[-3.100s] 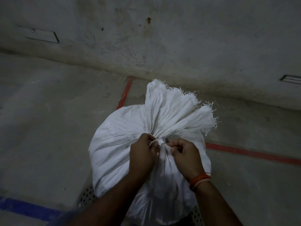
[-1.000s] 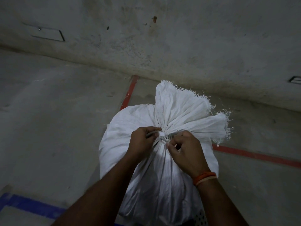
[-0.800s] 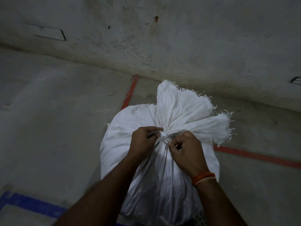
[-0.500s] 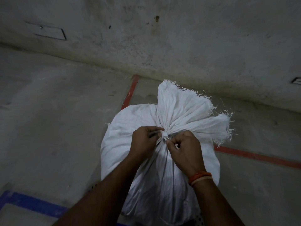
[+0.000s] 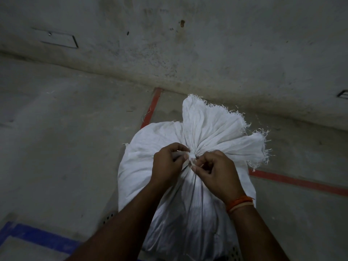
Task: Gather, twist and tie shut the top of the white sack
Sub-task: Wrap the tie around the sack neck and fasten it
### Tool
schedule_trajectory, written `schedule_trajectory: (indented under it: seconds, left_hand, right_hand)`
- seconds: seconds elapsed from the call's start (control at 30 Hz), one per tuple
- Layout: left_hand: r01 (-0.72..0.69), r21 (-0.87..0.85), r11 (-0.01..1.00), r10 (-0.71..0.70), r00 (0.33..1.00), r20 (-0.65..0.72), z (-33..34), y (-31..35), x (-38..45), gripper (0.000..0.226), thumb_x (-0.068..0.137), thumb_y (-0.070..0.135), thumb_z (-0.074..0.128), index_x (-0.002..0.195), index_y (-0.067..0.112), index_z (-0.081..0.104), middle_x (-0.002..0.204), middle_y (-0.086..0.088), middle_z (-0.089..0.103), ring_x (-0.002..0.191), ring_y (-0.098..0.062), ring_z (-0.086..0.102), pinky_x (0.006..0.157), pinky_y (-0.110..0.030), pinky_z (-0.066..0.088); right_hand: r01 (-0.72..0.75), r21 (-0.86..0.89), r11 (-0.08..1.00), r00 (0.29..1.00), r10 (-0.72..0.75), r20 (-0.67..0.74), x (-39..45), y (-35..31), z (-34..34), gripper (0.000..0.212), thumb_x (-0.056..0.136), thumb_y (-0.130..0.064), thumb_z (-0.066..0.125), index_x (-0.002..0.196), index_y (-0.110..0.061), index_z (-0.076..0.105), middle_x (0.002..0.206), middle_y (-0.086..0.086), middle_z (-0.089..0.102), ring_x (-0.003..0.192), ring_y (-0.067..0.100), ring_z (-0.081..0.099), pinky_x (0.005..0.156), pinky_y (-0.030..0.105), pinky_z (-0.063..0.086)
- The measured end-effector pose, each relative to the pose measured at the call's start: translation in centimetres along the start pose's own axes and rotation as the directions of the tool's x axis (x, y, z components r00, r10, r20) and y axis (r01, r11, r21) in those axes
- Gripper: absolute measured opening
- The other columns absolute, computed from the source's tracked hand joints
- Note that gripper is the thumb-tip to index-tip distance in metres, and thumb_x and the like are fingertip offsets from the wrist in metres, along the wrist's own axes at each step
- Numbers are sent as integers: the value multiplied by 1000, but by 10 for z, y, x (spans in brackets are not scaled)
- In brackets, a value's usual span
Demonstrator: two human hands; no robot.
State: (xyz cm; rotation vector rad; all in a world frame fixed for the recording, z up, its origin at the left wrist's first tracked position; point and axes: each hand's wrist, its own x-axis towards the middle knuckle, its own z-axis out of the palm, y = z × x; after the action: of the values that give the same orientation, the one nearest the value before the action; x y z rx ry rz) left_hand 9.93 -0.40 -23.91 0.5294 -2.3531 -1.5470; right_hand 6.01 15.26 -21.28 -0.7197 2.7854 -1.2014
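A full white woven sack [image 5: 143,166] stands in front of me on the floor. Its top is gathered into a narrow neck, and the frayed open end [image 5: 216,129] fans out beyond it toward the wall. A thin white tie strip [image 5: 191,157] wraps the neck with a small knot showing. My left hand [image 5: 167,162] pinches one end of the strip at the left of the knot. My right hand [image 5: 216,172], with an orange band at the wrist, pinches the other end at the right. Both hands touch the neck.
The sack rests on a perforated surface [image 5: 109,217] that shows under its lower edge. Red floor lines [image 5: 150,110] run behind and to the right of the sack. A blue line [image 5: 37,236] crosses the near left floor. A stained concrete wall [image 5: 188,44] rises close behind.
Since three seconds ago the view shifted a little, so the sack sits further right. My hands stayed at the neck; in the last second my fingers moved slightly around the knot.
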Motion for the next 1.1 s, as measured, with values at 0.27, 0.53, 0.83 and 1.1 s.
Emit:
schedule_trajectory:
  seconds: [0.27,0.53,0.83,1.1]
  left_hand:
    - [34,-54,998,-32,998,46,-4,-5,1,7,84,17,75,89,21,78,84,8,78,81,-4,73,80,-35,62]
    - [76,-77,994,-73,997,38,-4,-5,1,7,84,15,76,90,20,78,85,8,77,81,-4,72,81,-32,62]
    - [64,-79,995,-62,998,24,-3,-2,-1,8,85,13,74,91,18,78,85,7,78,81,-3,72,77,-21,58]
    - [294,-314,903,-251,953,172,-14,5,6,20,92,28,67,89,14,80,84,-1,80,75,-8,74,72,-26,59]
  right_hand:
    - [-31,-6,999,997,31,-70,0,3,10,17,71,-19,84,64,-22,68,73,-6,63,72,4,59,69,17,45]
    - [-32,34,999,999,33,-31,0,1,7,14,74,-19,83,66,-19,72,66,-7,66,70,7,63,69,22,49]
    - [-28,-135,990,994,13,-110,-1,-3,21,21,78,-29,75,65,-29,58,69,-7,59,64,2,51,61,10,37]
    - [-21,-112,993,996,10,-93,0,0,21,22,79,-27,75,65,-25,59,67,-9,58,65,3,53,61,10,35]
